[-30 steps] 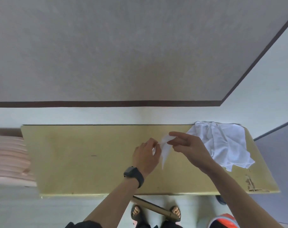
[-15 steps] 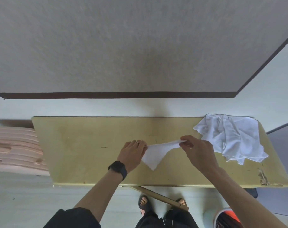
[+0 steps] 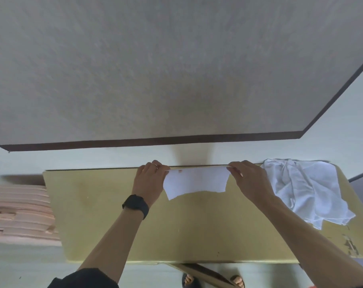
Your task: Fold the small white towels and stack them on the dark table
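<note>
A small white towel (image 3: 196, 180) is stretched out flat between my two hands over the far edge of the yellowish table (image 3: 106, 221). My left hand (image 3: 149, 180) pinches its left top corner and my right hand (image 3: 249, 179) pinches its right top corner. The towel's lower edge hangs loose just above the table top. A crumpled pile of white towels (image 3: 307, 188) lies at the table's right end, just right of my right hand.
A stack of pink boards (image 3: 18, 215) sits left of the table. A dark strip (image 3: 155, 141) runs along the wall beyond the table. My sandalled feet (image 3: 214, 280) show below the table's near edge. A black watch (image 3: 136, 205) is on my left wrist.
My hands have moved apart and toward the far edge, pulling the bunched towel out into a flat sheet. The view has tilted and shifted.
</note>
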